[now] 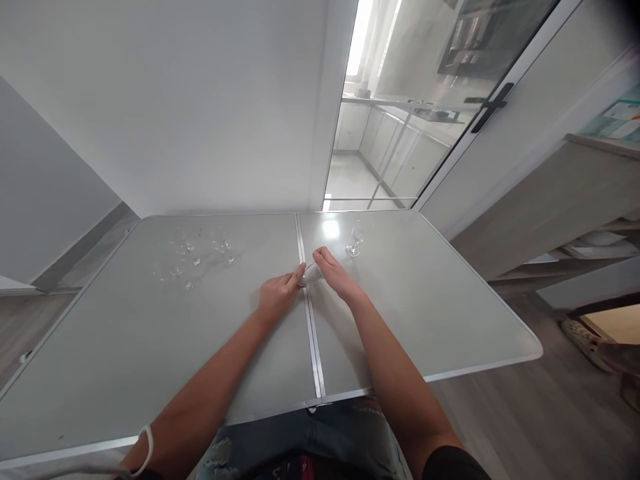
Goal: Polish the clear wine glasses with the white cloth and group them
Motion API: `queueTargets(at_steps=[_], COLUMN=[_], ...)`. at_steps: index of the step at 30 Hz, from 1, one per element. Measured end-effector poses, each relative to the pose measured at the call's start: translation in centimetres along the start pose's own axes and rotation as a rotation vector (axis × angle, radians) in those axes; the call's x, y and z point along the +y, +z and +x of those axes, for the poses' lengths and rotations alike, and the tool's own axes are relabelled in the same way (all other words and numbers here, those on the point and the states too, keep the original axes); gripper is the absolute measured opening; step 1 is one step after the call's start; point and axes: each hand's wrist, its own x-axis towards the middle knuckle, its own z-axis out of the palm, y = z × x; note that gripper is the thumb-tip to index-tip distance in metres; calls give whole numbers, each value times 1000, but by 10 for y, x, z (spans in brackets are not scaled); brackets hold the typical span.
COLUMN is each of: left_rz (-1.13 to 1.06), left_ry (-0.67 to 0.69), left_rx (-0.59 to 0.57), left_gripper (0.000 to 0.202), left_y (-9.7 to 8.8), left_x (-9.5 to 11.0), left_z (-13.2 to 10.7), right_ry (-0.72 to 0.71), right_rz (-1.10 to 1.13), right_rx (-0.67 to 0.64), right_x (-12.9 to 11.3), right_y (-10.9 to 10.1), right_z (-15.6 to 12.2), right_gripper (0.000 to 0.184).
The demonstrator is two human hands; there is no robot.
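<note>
Over the metal seam of the table, both hands are on a clear drinking glass (312,275) that lies tilted between them. My left hand (280,295) closes on its left end with the fingertips. My right hand (334,270) has its fingers curled round the other end, so part of the glass is hidden. Just beyond my right hand, a clear stemmed glass (355,239) stands upright on its round foot. Farther left on the table is a group of several clear glasses (197,257), whose outlines are faint against the pale top.
The pale folding table (125,360) has a metal seam (313,340) down its middle and a metal edge. Its far side meets a white wall (225,120) and a glass door (400,133). Shelves (565,200) stand at right, with a person's shoe (583,340) below.
</note>
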Motion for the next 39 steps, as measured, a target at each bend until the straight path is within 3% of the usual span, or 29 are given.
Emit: queueTargets(at_steps=[3,6,11,15,17,19,24,28,31,34,36,39], left_rz=[-155,-500,-1120,-1341,-1317,-1182,-482,-94,-73,-280,-579,-1068], left_ry=[-36,-78,-253,-371,-374,-311,-98,-37,-25,-84,-156,-287], left_rx=[-21,-122,-482,-754,-747,-599,-122,0,-5,-52,-183,-499], left_gripper=[51,59,48,49,50,49,59,45,43,52,55,45], left_y=[-1,-8,-25,-33,-32,-27,-10,-6,-8,-12,-16,-25], left_x=[4,9,12,8,8,9,5,-3,-2,6,10,10], left_z=[-2,-3,2,7,7,5,-3,-1,1,1,0,2], right_ry=[-132,-292,-386,-410,-380,-347,-297,-162,-66,-117,-185,-257], right_rz=[-48,-47,-42,31,57,44,-3,73,119,105,79,89], right_rx=[-9,-106,-216,-184,-162,-149,-179,-103,-56,-33,-48,-95], right_x=[0,2,4,3,2,1,-2,-5,-6,-5,-5,-6], right_y=[1,-2,-13,-12,-10,-9,-9,-7,-5,-2,-2,-1], right_z=[0,-2,-7,-8,-7,-6,-5,-5,-5,-5,-6,-8], right_gripper=[37,42,57,59,56,49,34,39,39,38,41,47])
